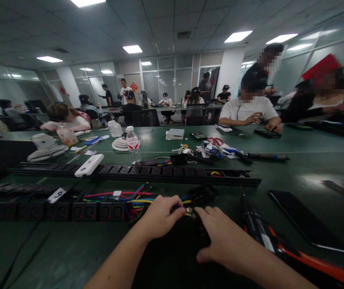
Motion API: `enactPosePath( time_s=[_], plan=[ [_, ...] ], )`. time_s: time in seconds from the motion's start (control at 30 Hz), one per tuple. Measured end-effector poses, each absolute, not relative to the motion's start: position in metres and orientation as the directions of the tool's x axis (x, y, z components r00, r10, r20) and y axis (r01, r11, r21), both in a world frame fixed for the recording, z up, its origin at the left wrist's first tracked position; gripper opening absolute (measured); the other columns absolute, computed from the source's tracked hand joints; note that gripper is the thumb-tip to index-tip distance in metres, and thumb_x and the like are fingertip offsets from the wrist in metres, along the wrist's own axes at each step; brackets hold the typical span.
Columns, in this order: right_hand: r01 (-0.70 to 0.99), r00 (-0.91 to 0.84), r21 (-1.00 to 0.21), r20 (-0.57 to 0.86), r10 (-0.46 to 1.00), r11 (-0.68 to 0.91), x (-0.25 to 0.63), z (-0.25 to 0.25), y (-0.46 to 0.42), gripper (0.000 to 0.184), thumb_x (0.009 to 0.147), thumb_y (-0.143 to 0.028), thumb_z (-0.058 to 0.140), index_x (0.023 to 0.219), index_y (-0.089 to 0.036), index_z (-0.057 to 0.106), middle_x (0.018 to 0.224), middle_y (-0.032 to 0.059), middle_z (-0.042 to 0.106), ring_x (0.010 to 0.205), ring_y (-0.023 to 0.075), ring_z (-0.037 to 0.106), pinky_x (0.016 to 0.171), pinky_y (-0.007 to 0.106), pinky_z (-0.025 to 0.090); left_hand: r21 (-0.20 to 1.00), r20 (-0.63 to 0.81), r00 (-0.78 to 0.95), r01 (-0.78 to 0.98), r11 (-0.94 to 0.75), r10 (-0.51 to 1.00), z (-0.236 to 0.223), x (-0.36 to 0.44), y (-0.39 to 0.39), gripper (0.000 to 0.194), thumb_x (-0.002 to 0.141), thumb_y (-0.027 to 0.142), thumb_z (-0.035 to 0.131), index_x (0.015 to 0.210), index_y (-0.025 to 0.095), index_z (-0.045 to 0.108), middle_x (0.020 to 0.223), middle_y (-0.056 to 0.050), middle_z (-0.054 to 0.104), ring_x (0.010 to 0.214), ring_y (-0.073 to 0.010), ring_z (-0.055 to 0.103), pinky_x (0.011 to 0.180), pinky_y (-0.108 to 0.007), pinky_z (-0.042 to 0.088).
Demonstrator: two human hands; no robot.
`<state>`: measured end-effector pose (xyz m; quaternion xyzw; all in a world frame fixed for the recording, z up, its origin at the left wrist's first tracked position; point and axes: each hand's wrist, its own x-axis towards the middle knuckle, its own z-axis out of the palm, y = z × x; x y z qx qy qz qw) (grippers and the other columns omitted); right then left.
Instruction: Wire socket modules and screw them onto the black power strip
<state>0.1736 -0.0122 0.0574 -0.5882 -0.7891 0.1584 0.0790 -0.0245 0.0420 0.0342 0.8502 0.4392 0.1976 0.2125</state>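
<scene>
My left hand (159, 216) is closed in a pinch on a small brass wire terminal (189, 211) at the end of the coloured wires (135, 196) coming out of an opened black power strip (78, 209). My right hand (222, 237) rests with curled fingers on a black part (186, 241) right beside the terminal, pressing it to the green table (295, 176). What lies under its fingers is hidden.
A long black socket strip (147, 173) lies across the table behind my hands, with a white power bank (89, 165) on it. A black-and-orange screwdriver (268, 241) and a dark phone (304, 220) lie to the right. Water bottle (133, 145), scissors (215, 141), small fans and several seated people are beyond.
</scene>
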Motion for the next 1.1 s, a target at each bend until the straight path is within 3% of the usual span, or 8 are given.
enactPosePath(
  time_s=[0.07, 0.1, 0.23, 0.47, 0.67, 0.87, 1.1],
  plan=[
    [0.895, -0.295, -0.354, -0.014, 0.955, 0.272, 0.169, 0.065, -0.007, 0.088, 0.053, -0.04, 0.087, 0.129, -0.011, 0.053, 0.121, 0.0145, 0.059, 0.113, 0.0326, 0.052, 0.099, 0.045, 0.04, 0.532, 0.154, 0.538, 0.662, -0.528, 0.829, 0.033, -0.024, 0.042, 0.019, 0.094, 0.036, 0.048, 0.091, 0.022, 0.06, 0.083, 0.002, 0.066, 0.083, -0.0172, 0.057, 0.075, -0.028, 0.035],
    [0.893, -0.286, -0.357, 0.017, 0.958, 0.273, 0.165, 0.067, -0.005, 0.081, 0.061, -0.044, 0.083, 0.129, -0.012, 0.052, 0.122, 0.0142, 0.059, 0.114, 0.0318, 0.052, 0.098, 0.044, 0.039, 0.531, 0.156, 0.539, 0.661, -0.53, 0.828, 0.033, -0.024, 0.042, 0.018, 0.094, 0.036, 0.049, 0.091, 0.022, 0.06, 0.084, 0.002, 0.066, 0.083, -0.0173, 0.058, 0.075, -0.028, 0.036],
    [0.891, -0.236, -0.379, 0.083, 0.968, 0.249, 0.147, 0.063, 0.003, 0.025, 0.092, -0.039, 0.053, 0.099, -0.017, 0.062, 0.094, 0.0094, 0.069, 0.091, 0.0276, 0.064, 0.078, 0.038, 0.044, 0.518, 0.153, 0.544, 0.667, -0.536, 0.825, 0.033, -0.025, 0.043, 0.013, 0.095, 0.028, 0.048, 0.093, 0.022, 0.06, 0.091, 0.001, 0.067, 0.085, -0.017, 0.058, 0.077, -0.028, 0.038],
    [0.883, -0.139, -0.437, 0.103, 0.985, 0.17, 0.134, 0.045, -0.001, 0.024, 0.099, -0.026, 0.04, 0.086, -0.02, 0.059, 0.078, 0.0053, 0.072, 0.072, 0.0223, 0.069, 0.058, 0.03, 0.038, 0.519, 0.13, 0.604, 0.634, -0.573, 0.787, 0.034, -0.028, 0.043, 0.017, 0.097, 0.028, 0.042, 0.104, 0.024, 0.057, 0.101, -0.001, 0.066, 0.092, -0.0188, 0.057, 0.084, -0.03, 0.04],
    [0.893, -0.117, -0.415, 0.16, 0.98, 0.174, 0.137, 0.038, 0.002, 0.022, 0.099, -0.017, 0.04, 0.083, -0.02, 0.055, 0.08, 0.0042, 0.069, 0.074, 0.0196, 0.067, 0.063, 0.03, 0.042, 0.479, 0.093, 0.584, 0.683, -0.551, 0.806, 0.036, -0.025, 0.04, 0.02, 0.098, 0.032, 0.04, 0.104, 0.024, 0.057, 0.102, -0.002, 0.066, 0.094, -0.0202, 0.057, 0.083, -0.032, 0.04],
    [0.924, -0.183, -0.301, 0.19, 0.965, 0.235, 0.139, 0.026, 0.004, 0.02, 0.097, -0.011, 0.043, 0.094, -0.019, 0.061, 0.09, 0.0069, 0.066, 0.079, 0.0209, 0.068, 0.069, 0.032, 0.05, 0.471, 0.1, 0.571, 0.694, -0.544, 0.815, 0.036, -0.023, 0.038, 0.016, 0.096, 0.028, 0.044, 0.103, 0.025, 0.058, 0.098, -0.001, 0.065, 0.094, -0.02, 0.056, 0.081, -0.032, 0.04],
    [0.965, -0.198, -0.148, 0.13, 0.971, 0.217, 0.132, 0.039, -0.008, 0.042, 0.087, 0.007, 0.033, 0.104, -0.015, 0.064, 0.098, 0.0123, 0.065, 0.076, 0.0259, 0.07, 0.066, 0.04, 0.057, 0.411, 0.072, 0.594, 0.714, -0.566, 0.801, 0.039, -0.022, 0.038, 0.018, 0.096, 0.03, 0.044, 0.104, 0.024, 0.06, 0.097, -0.002, 0.066, 0.091, -0.021, 0.058, 0.078, -0.032, 0.04]
  ],
)
